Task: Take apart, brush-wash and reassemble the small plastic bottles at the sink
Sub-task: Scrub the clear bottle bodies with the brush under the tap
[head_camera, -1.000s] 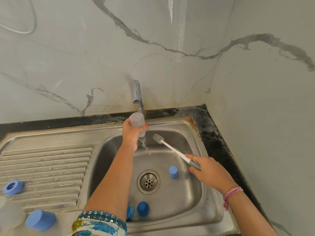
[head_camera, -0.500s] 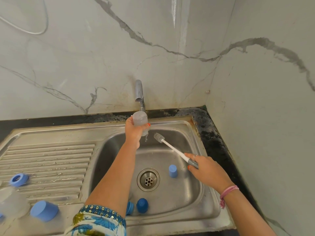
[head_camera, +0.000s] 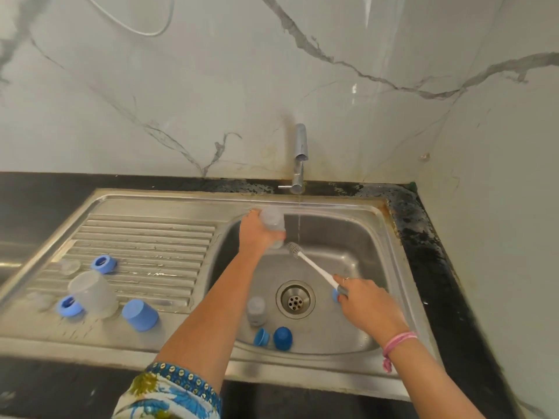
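Held tilted above the basin at upper centre, just left of the water stream: a clear small bottle (head_camera: 272, 222). Standing low in the basin, a second clear bottle (head_camera: 256, 310); lying near it, two blue caps (head_camera: 282, 337). On the drainboard at left, a clear bottle (head_camera: 90, 293) amid blue rings and a blue cap (head_camera: 140, 315).

the basin (head_camera: 357, 237) floor lies bare on its far right, behind the brush (head_camera: 311, 264); the brush slants across the middle, and a thin water stream (head_camera: 299, 219) falls from the tap (head_camera: 300, 158) just right of the held bottle (head_camera: 272, 222). near the drain (head_camera: 295, 299) stand a grey bottle (head_camera: 256, 309) and two blue caps (head_camera: 272, 337), crowding the near wall. the drainboard (head_camera: 145, 237) is bare at the back; its near left holds a cup (head_camera: 90, 293), rings (head_camera: 104, 264) and a cap (head_camera: 140, 315)
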{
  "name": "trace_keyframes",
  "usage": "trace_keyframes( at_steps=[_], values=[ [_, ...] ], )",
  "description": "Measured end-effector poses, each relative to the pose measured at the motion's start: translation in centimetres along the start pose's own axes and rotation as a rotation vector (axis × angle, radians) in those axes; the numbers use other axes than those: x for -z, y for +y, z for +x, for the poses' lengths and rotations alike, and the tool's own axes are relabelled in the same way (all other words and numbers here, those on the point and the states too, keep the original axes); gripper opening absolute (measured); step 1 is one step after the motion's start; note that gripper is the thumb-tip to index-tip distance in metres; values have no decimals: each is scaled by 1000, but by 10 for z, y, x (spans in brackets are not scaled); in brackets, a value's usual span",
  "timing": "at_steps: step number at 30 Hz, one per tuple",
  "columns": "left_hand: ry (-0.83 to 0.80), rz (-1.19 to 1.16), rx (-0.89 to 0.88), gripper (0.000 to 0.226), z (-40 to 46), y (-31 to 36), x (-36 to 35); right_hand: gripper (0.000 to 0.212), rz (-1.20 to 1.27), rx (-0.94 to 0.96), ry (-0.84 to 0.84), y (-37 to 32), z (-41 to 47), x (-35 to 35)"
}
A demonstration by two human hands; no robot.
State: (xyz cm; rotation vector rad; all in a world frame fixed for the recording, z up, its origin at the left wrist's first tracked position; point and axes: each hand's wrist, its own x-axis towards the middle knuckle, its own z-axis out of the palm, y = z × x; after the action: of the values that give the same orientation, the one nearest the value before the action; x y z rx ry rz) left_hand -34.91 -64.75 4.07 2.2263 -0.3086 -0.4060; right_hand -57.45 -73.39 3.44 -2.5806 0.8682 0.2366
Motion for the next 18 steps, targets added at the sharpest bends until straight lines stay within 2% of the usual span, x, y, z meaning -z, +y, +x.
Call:
trace_keyframes(
  at_steps=[6, 10, 14, 18],
  values=[
    [-32, 33, -57, 89, 4, -20, 48, 38, -34, 46, 131, -49, 6, -5],
    [-94, 193, -136, 86, 12, -36, 99, 40, 209, 47, 169, -87, 14, -9],
    [-31, 315, -176, 86, 16, -55, 174, 39, 423, 3, 173, -134, 25, -25],
    [-46, 470, -155, 86, 27, -77, 242, 38, 513, 1, 161, -176, 33, -42]
  ],
)
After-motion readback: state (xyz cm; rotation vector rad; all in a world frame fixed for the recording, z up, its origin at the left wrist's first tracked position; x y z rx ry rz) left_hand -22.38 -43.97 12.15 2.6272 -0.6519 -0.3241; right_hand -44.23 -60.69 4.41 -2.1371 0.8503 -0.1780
